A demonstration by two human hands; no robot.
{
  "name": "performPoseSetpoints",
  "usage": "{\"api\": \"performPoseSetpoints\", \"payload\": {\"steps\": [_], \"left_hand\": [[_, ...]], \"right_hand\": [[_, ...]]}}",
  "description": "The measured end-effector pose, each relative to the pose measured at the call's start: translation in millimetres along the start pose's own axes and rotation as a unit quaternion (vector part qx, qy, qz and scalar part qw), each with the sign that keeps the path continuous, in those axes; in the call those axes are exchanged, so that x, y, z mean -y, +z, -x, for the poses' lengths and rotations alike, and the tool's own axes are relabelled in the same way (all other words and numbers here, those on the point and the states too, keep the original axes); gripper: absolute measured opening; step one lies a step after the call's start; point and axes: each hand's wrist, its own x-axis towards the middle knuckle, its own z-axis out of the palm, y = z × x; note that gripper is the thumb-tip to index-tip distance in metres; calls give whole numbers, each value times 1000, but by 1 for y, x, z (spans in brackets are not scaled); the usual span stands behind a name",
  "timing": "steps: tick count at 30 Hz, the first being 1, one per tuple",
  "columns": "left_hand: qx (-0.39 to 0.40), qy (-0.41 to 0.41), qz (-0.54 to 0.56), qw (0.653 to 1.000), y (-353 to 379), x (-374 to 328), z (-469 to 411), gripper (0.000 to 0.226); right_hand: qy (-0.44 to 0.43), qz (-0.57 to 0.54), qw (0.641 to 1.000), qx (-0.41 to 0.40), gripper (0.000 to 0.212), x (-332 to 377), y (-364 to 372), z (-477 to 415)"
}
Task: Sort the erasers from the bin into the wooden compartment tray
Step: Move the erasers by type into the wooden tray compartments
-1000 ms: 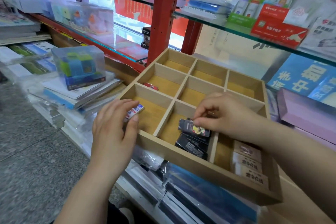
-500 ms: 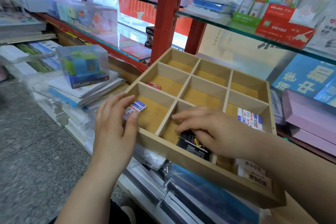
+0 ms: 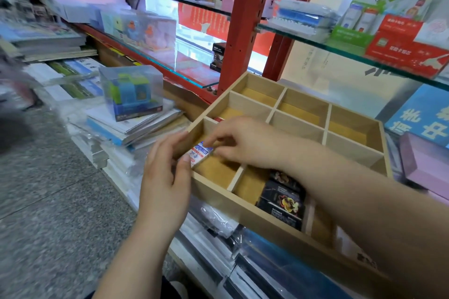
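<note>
A wooden compartment tray [image 3: 301, 230] lies on stacked packets in front of me. My left hand [image 3: 165, 184] is at its near left corner and holds a white eraser with blue and red print [image 3: 200, 153] over the near left compartment. My right hand [image 3: 245, 143] reaches across from the right and pinches the same eraser at its far end. Black erasers [image 3: 283, 199] lie in the near middle compartment. A small red eraser [image 3: 218, 118] shows in the left middle compartment, mostly hidden by my right hand. My right forearm covers the near right compartment.
A clear box holding a blue and green item [image 3: 132, 92] stands on stacked booklets [image 3: 136, 128] to the left of the tray. Red shelf posts [image 3: 240, 26] and glass shelves [image 3: 352, 56] with stationery rise behind. Grey stone floor [image 3: 48, 201] lies at the left.
My right hand left the black erasers in the near middle compartment and moved left to the white eraser in my left hand. The left hand stayed at the tray's corner.
</note>
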Motion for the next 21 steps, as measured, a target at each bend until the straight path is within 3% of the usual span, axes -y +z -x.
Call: {"api": "performPoseSetpoints", "payload": {"steps": [4, 12, 16, 21], "left_hand": [[-1, -29, 4, 1000, 0, -1, -1, 34], [-22, -27, 10, 999, 0, -3, -1, 31], [-43, 47, -39, 997, 3, -10, 3, 25], [0, 208, -71, 976, 20, -28, 21, 21]], "right_hand": [[-58, 159, 986, 6, 27, 6, 15, -20], [-108, 199, 973, -39, 31, -2, 2, -19], [-23, 52, 989, -134, 31, -26, -38, 16], [173, 36, 978, -107, 25, -82, -60, 89]]}}
